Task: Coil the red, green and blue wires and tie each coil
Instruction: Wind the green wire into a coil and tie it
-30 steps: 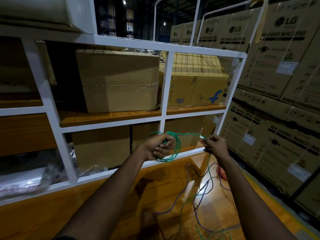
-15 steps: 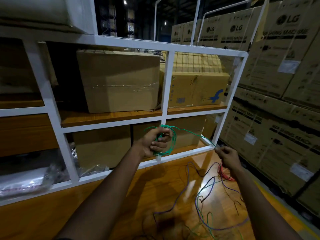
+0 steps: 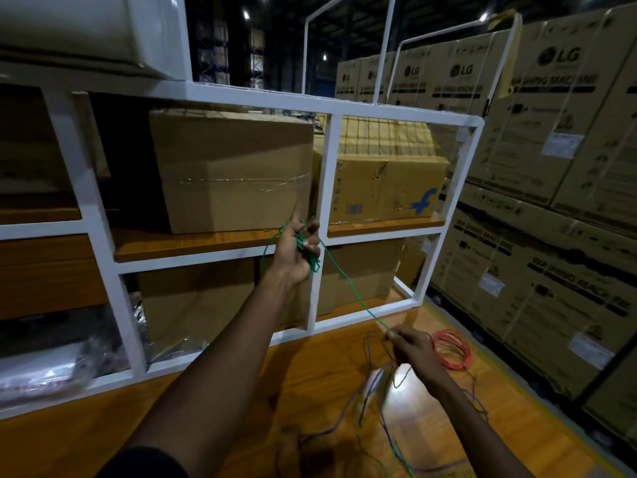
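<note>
- Left hand [image 3: 295,251], raised, fingers clamped on green wire [image 3: 348,283] loops.
- Right hand [image 3: 410,346], lower right, fingers pinch the taut strand.
- Red coil [image 3: 452,348] lies just right; blue wire [image 3: 386,432] loose on the near surface.

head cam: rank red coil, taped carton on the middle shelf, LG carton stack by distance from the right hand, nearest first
From the right hand:
1. red coil: lying on the wooden floor just to the hand's right.
2. LG carton stack: along the right side, beyond the coil.
3. taped carton: up on the middle shelf, to the left and far back.
</note>
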Demonstrator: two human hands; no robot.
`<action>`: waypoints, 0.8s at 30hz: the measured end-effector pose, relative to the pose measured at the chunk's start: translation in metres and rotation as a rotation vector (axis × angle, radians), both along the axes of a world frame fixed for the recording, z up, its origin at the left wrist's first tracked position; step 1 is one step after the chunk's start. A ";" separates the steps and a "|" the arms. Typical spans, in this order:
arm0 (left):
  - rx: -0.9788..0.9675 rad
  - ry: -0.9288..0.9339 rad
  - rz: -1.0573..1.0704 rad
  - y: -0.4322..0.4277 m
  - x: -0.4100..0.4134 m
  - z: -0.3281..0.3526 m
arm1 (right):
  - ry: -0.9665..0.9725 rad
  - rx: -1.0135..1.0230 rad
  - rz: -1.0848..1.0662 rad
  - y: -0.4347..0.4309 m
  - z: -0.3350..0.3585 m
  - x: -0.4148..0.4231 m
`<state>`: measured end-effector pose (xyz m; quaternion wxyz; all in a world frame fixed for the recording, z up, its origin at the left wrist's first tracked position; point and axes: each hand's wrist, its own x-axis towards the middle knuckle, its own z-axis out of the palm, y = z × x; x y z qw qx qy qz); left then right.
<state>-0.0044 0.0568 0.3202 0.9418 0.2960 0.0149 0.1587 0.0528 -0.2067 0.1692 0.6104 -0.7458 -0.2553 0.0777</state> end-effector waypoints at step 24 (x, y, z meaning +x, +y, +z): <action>0.493 0.124 -0.434 -0.034 -0.004 -0.050 | -0.317 -0.058 -0.263 0.017 0.089 -0.028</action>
